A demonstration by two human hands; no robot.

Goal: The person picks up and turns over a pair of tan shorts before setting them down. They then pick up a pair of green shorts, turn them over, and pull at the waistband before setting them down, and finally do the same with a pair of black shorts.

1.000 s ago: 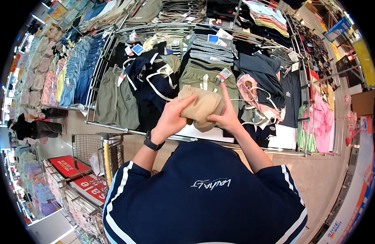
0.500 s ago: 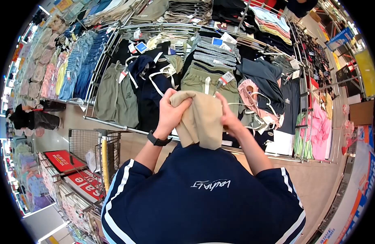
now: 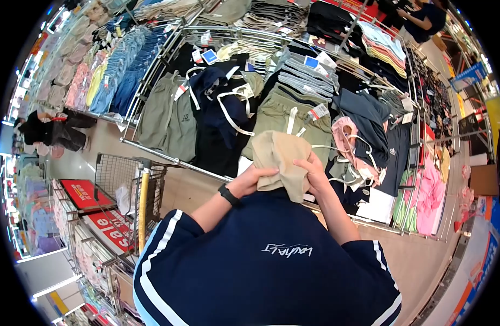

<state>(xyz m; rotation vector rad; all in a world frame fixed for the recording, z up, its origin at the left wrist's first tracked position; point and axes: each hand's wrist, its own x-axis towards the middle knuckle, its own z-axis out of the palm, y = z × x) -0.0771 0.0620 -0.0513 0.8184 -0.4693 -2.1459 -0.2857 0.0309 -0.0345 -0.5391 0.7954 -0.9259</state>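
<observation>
A folded beige garment (image 3: 280, 155) is held in front of my chest, its lower part hanging in loose folds. My left hand (image 3: 259, 178) grips its left side, thumb on top. On the opposite edge, my right hand (image 3: 313, 173) is closed with the thumb pressed on the cloth. Just beyond the garment lie olive green shorts (image 3: 285, 111) with a white drawstring and a tag. To their left is a navy garment (image 3: 220, 100) with a long white cord. A pink garment (image 3: 345, 136) with white cords lies crumpled to the right.
Metal rails (image 3: 176, 161) edge the display table, which carries several folded stacks. A wire shopping cart (image 3: 117, 171) with a yellow handle stands at left, near red sale signs (image 3: 106, 231). Other people stand at far left and top right.
Both hands have shifted lower on the beige garment, whose shape is now looser and more crumpled. The view has turned slightly, bringing more of a person at top right into sight.
</observation>
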